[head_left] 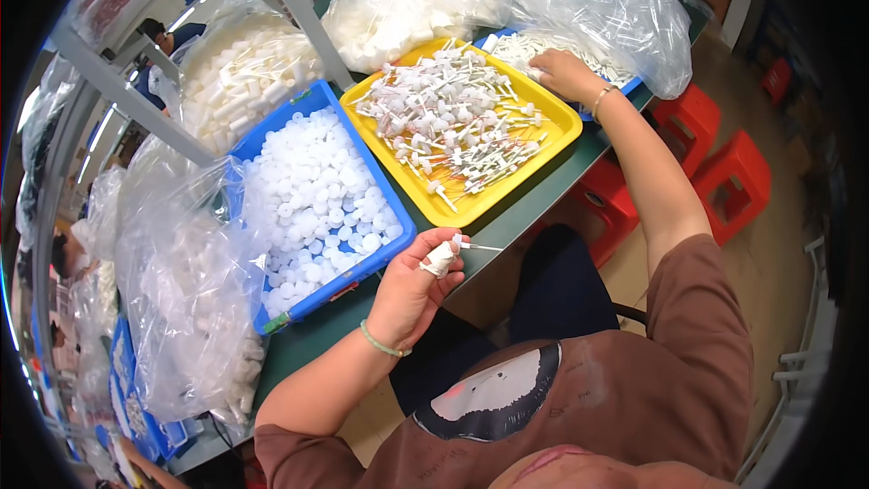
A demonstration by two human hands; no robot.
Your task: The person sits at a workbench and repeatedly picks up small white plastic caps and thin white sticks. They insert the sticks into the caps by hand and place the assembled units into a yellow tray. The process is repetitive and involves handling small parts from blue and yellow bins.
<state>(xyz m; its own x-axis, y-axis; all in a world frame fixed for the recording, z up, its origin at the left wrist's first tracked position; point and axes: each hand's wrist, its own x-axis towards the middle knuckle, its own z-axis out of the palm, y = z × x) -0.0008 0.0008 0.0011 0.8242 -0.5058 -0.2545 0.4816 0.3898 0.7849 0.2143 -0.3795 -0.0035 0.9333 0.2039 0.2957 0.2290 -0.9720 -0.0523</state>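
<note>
One small sprayer pump (463, 244) sits in the grip of the left hand (416, 285), just off the near corner of the yellow tray (552, 140), over the tabletop (534, 204) edge. Its long axis runs roughly level, with the thin white tube pointing right, away from the palm, and the stubby head pinched between thumb and fingertips. A touch of red shows at the head; the rest is white and slender. The thumb wears a white wrap, and the fingers are closed snugly around the pump.

The right hand (566, 72) lies beyond the far side of the yellow tray, palm down in a blue bin of thin white tubes (525, 47). Its fingers are curled onto the tubes, but whether they have hold of any cannot be told.

The yellow tray holds a loose heap of matching pumps lying every way. Left of the yellow tray, touching it, stands a blue crate (398, 249) filled with round white caps (317, 199). Clear plastic bags (190, 290) of white parts sit left of that crate and behind the tray.
</note>
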